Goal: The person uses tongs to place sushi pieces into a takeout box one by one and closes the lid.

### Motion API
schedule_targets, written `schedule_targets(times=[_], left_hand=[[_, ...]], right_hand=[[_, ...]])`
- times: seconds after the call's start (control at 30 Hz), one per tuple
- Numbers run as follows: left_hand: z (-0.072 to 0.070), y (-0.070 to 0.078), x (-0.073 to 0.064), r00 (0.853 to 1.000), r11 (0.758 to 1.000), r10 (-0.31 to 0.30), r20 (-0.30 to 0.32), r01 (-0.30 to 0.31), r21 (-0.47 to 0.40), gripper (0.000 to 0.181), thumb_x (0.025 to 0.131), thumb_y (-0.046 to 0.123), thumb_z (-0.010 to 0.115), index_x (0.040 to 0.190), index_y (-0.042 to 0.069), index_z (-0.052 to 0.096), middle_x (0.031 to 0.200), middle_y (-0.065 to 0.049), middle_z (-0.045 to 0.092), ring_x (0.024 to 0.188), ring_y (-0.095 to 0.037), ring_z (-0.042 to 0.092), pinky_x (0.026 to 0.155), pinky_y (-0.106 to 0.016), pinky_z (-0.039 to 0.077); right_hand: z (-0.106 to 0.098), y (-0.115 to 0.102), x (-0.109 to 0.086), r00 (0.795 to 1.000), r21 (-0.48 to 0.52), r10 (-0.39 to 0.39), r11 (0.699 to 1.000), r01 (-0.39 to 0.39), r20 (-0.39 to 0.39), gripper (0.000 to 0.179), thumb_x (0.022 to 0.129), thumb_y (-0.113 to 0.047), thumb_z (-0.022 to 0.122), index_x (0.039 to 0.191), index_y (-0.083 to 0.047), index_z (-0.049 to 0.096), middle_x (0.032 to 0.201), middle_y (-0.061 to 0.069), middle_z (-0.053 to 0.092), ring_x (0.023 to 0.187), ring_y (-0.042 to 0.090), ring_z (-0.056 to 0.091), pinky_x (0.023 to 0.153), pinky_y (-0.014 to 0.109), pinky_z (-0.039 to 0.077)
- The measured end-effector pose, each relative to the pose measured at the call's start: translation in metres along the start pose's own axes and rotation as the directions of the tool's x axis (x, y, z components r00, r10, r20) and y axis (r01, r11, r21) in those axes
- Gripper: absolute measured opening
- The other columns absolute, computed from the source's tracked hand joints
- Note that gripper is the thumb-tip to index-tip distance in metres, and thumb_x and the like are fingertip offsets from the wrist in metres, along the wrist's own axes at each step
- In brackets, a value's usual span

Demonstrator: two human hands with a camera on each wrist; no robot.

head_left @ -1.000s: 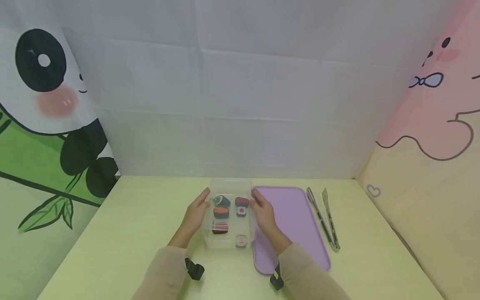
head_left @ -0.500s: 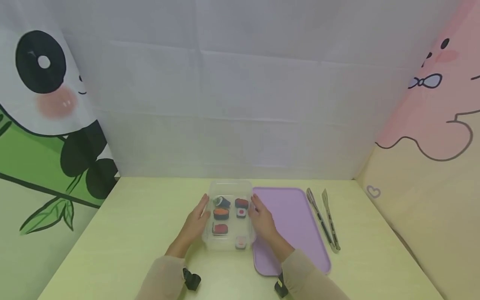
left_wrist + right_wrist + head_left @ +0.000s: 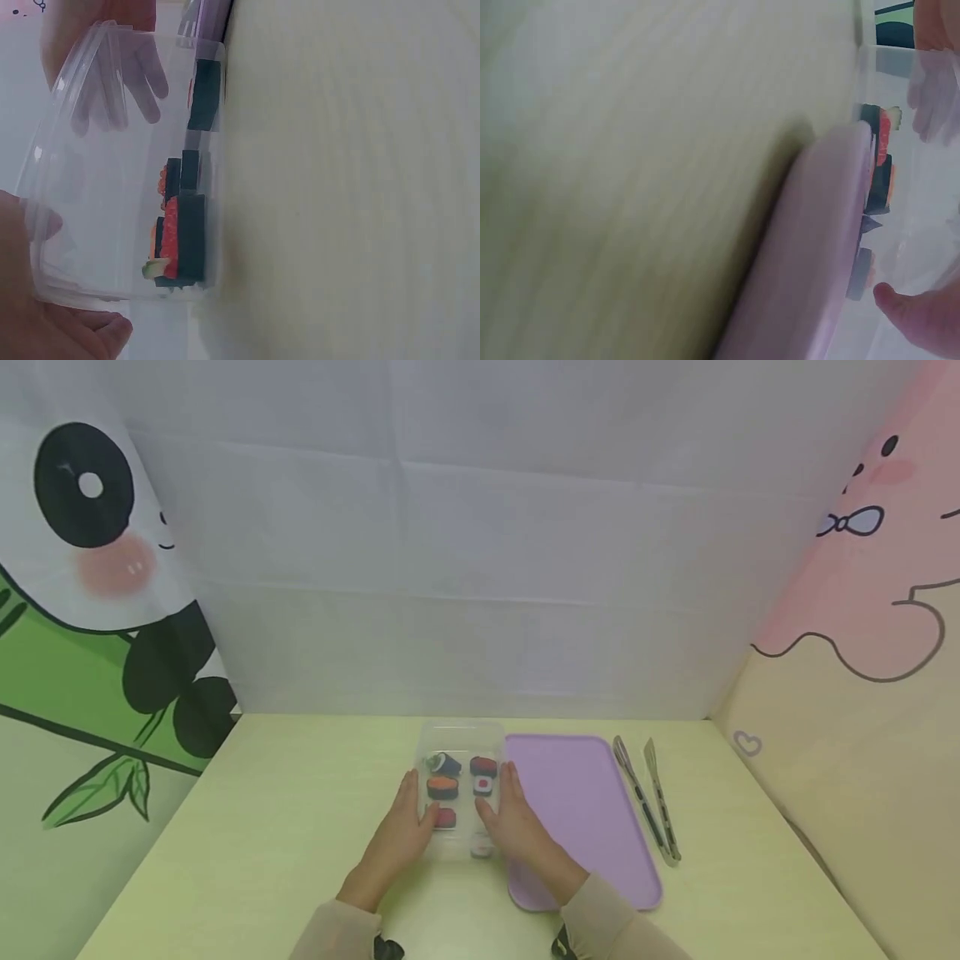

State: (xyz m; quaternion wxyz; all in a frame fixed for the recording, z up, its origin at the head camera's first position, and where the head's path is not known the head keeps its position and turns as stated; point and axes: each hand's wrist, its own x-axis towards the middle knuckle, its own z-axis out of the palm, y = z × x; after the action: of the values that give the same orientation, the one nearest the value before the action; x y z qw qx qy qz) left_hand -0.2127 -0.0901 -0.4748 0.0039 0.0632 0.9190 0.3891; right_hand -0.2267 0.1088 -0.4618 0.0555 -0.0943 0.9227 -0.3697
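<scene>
A clear plastic box [image 3: 459, 735] stands in front of me in the head view, with several sushi pieces inside. Among them are an orange-topped one [image 3: 442, 787], a red-topped one [image 3: 483, 765] and a small roll [image 3: 483, 785]. My left hand [image 3: 396, 839] holds the box's left side, its thumb over the top and partly covering a pink-red sushi piece [image 3: 447, 817]. On the other side, my right hand [image 3: 522, 837] grips the box likewise, thumb on top and fingers along the wall. The left wrist view shows dark seaweed sides [image 3: 191, 240] low in the box.
A purple tray [image 3: 577, 802] lies right beside the box, partly under my right wrist. Metal tongs [image 3: 660, 810] rest on the table [image 3: 300, 802] to the tray's right. A pale cloth wall [image 3: 480, 568] rises behind the table.
Both hands have drawn back a little along the box's sides toward me. Their thumbs have come inward over its top. The box, tray and tongs stay in place.
</scene>
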Motion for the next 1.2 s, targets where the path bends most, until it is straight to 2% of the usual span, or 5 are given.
schedule_targets(times=[0.37, 0.63, 0.77, 0.93, 1.2], left_hand=[[0.002, -0.003, 0.001, 0.998, 0.999, 0.038, -0.054, -0.040, -0.026, 0.068, 0.103, 0.022, 0.046, 0.150, -0.012, 0.011, 0.156, -0.029, 0.013, 0.142, -0.043, 0.014, 0.112, -0.055, 0.017], [-0.007, -0.009, 0.007, 0.998, 0.995, -0.015, 0.067, 0.022, -0.098, 0.075, 0.104, 0.032, 0.045, 0.153, -0.006, 0.002, 0.158, -0.026, 0.005, 0.143, -0.041, 0.008, 0.112, -0.057, 0.013], [-0.021, -0.009, 0.025, 0.992, 0.989, 0.025, 0.124, -0.006, -0.150, 0.079, 0.104, 0.040, 0.043, 0.153, -0.004, 0.000, 0.158, -0.027, 0.003, 0.143, -0.044, 0.007, 0.111, -0.061, 0.011], [-0.027, -0.011, 0.048, 0.975, 0.994, 0.099, 0.200, -0.089, -0.062, 0.076, 0.103, 0.053, 0.032, 0.154, -0.001, 0.017, 0.159, -0.025, -0.003, 0.142, -0.047, 0.008, 0.109, -0.065, 0.013], [-0.022, -0.019, 0.052, 0.965, 0.991, 0.136, 0.226, -0.130, -0.039, 0.065, 0.105, 0.050, 0.026, 0.146, 0.003, 0.043, 0.158, -0.024, -0.011, 0.142, -0.047, 0.003, 0.109, -0.066, 0.012]], right_hand=[[0.005, 0.001, 0.002, 0.999, 0.038, -0.014, 0.999, 0.015, -0.034, 0.076, 0.102, -0.033, 0.049, 0.154, 0.004, 0.006, 0.160, 0.022, 0.001, 0.145, 0.036, 0.009, 0.114, 0.051, 0.016], [-0.001, 0.001, 0.009, 0.999, 0.039, -0.025, 0.999, 0.024, 0.021, 0.079, 0.103, -0.037, 0.046, 0.153, 0.006, 0.003, 0.159, 0.024, -0.002, 0.144, 0.038, 0.007, 0.114, 0.051, 0.015], [-0.018, -0.006, 0.023, 1.000, 0.066, -0.022, 0.998, 0.021, 0.012, 0.079, 0.104, -0.038, 0.045, 0.152, 0.008, 0.002, 0.158, 0.027, -0.001, 0.144, 0.041, 0.007, 0.113, 0.054, 0.017], [-0.016, -0.003, 0.045, 0.999, 0.068, 0.036, 0.997, -0.038, 0.019, 0.076, 0.105, -0.037, 0.043, 0.153, 0.005, 0.001, 0.159, 0.024, -0.001, 0.144, 0.040, 0.008, 0.113, 0.054, 0.017], [-0.009, 0.000, 0.051, 0.997, 0.074, 0.075, 0.994, -0.077, 0.024, 0.075, 0.104, -0.031, 0.045, 0.153, 0.006, 0.002, 0.158, 0.026, 0.003, 0.144, 0.040, 0.010, 0.114, 0.051, 0.014]])
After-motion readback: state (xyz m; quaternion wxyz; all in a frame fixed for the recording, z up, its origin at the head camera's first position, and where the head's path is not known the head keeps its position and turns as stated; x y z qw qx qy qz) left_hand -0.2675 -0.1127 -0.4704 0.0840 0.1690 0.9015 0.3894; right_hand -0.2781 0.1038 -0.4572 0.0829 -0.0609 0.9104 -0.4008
